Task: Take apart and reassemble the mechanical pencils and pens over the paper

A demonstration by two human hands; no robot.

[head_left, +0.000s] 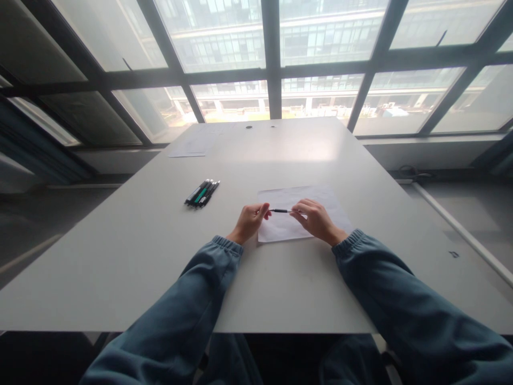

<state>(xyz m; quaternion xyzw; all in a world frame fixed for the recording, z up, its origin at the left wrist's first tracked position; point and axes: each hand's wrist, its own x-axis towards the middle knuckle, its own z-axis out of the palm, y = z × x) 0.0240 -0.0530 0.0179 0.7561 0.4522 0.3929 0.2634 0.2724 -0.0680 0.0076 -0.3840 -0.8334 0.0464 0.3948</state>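
Observation:
A slim pen (280, 210) with a dark grip section lies level between my two hands, above a white sheet of paper (276, 230). My left hand (250, 220) is closed, its thumb and fingers pinching the pen's left end. From the other side, my right hand (316, 218) has its fingers closed around the pen's right part, which they largely hide. The right hand is over the paper; the left is at its left edge. To the left of my hands, a bunch of several dark pens (202, 193), one of them green, rests on the table.
The white table (168, 278) reaches to a window wall with dark frames (273, 91). Another white paper (192, 145) lies at the far left. Two small dark spots are near the far edge. A small dark mark (453, 254) shows at the right.

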